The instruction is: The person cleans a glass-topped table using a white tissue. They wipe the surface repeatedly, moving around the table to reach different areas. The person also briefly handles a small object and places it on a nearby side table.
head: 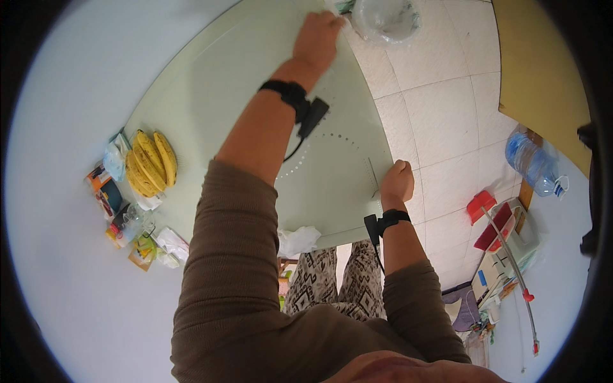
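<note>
My left hand (pixel 317 39) is stretched far across a pale green glass table (pixel 215 81), near its far right edge. Its fingers are curled on a thin white material (pixel 339 10), perhaps plastic or tissue, of which only a little shows. Just beyond that edge is a bin lined with a clear plastic bag (pixel 387 20). Lower in the view, my right hand (pixel 398 181) is closed in a fist at the table's right edge, with nothing visible in it. Both wrists wear black straps with small devices.
Bananas (pixel 151 163) lie at the table's left, beside packets and a bottle. A crumpled white plastic bag (pixel 299 240) rests at the near edge. On the tiled floor (pixel 436 110) to the right are a large blue water bottle (pixel 534 163), a red dustpan (pixel 480 206) and a broom (pixel 495 227).
</note>
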`<state>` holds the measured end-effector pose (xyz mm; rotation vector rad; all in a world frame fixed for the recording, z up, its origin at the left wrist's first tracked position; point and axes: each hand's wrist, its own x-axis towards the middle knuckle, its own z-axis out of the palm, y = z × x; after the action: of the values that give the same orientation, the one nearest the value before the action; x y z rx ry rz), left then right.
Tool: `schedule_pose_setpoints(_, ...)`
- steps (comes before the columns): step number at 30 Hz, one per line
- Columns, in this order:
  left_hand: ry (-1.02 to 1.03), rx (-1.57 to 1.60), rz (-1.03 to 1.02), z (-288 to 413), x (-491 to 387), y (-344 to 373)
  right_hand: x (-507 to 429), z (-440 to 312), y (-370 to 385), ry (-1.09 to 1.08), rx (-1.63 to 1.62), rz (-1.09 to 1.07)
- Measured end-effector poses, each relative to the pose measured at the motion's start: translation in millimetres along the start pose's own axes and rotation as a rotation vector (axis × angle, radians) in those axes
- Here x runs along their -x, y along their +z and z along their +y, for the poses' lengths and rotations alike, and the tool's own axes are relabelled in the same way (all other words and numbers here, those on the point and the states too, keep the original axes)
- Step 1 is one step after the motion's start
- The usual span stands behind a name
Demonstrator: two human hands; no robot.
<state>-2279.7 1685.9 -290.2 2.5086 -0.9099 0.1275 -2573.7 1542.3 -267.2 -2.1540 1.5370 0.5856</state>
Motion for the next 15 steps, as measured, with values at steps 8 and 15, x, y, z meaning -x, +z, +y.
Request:
schedule_pose_setpoints(8, 0.062, 0.289, -0.21, 101.5, 90.4, -4.8, 1.0, 0.9, 2.2, -0.015, 0.033, 0.023)
schedule_pose_setpoints(15, -0.311, 0.228, 0.32, 12.3, 111.8, -46.4, -0.3, 0.9, 2.6, -0.015, 0.053, 0.032)
